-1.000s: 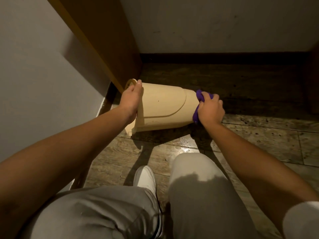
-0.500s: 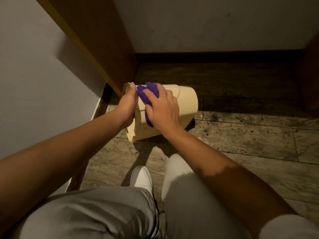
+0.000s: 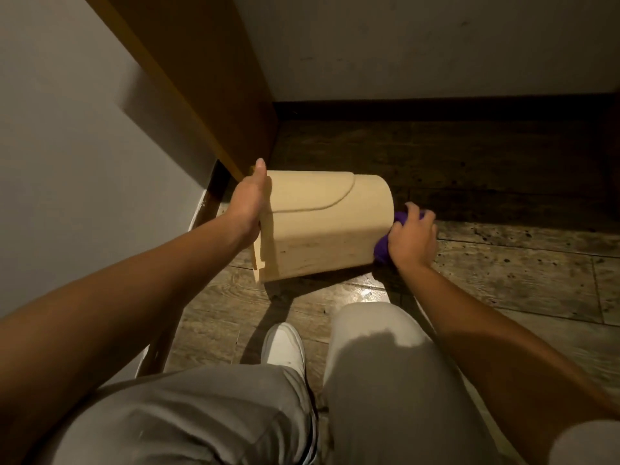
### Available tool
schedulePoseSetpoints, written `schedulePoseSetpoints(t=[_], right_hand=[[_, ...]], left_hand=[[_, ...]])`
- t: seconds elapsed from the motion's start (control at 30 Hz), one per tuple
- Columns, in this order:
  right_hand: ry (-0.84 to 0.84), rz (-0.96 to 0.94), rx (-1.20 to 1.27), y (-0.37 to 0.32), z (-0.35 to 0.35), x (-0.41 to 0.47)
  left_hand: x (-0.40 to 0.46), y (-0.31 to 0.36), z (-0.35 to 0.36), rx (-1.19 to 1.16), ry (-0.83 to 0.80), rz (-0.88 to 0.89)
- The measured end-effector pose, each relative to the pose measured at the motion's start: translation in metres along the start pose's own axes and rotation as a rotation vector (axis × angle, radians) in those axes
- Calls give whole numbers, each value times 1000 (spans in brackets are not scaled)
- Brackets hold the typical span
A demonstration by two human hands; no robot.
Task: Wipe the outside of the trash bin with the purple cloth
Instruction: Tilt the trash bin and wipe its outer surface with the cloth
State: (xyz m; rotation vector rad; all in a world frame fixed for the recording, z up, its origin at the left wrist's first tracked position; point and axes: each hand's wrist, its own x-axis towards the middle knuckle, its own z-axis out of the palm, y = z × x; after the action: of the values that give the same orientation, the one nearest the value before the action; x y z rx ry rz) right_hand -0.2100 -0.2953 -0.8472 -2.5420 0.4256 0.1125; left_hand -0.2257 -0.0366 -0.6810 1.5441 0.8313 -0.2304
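Note:
A beige plastic trash bin point(image 3: 322, 226) lies tipped on its side above the wooden floor, its open rim to the left and its base to the right. My left hand point(image 3: 248, 199) grips the rim end and holds the bin. My right hand point(image 3: 411, 238) is closed on the bunched purple cloth point(image 3: 385, 246), pressed against the bin's base end at the lower right. Most of the cloth is hidden under my fingers.
A brown wooden cabinet panel point(image 3: 208, 82) stands just left of the bin, against a pale wall point(image 3: 67, 129). A dark baseboard point(image 3: 436, 109) runs along the back wall. My knees and one white shoe point(image 3: 283, 347) are below the bin on the plank floor point(image 3: 503, 273).
My right hand swept the cloth from the bin's rim end, near my left hand, back across the side to the base end. The left hand kept its grip on the rim.

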Motion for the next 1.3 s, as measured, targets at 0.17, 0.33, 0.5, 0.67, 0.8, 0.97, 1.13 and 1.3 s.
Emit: schedulePoseSetpoints(t=[0.17, 0.33, 0.5, 0.67, 0.8, 0.97, 1.13, 1.3], right_hand=[[96, -50, 248, -24, -26, 1], [32, -317, 417, -81, -62, -9], [68, -650, 328, -153, -52, -54], [57, -646, 182, -150, -18, -65], [88, -581, 103, -110, 2, -50], [110, -374, -19, -56, 15, -22], [47, -181, -89, -12, 18, -8], [-139, 40, 56, 18, -2, 22]], left_hand=[[-16, -18, -6, 84, -240, 41], [-20, -27, 9, 96, -169, 21], [-22, -19, 20, -65, -189, -1], [-21, -21, 16, -90, -222, -9], [-13, -25, 4, 61, -179, -27], [-6, -33, 0, 88, -161, -14], [-10, -29, 3, 114, -167, 1], [-12, -30, -7, 201, -166, 55]])
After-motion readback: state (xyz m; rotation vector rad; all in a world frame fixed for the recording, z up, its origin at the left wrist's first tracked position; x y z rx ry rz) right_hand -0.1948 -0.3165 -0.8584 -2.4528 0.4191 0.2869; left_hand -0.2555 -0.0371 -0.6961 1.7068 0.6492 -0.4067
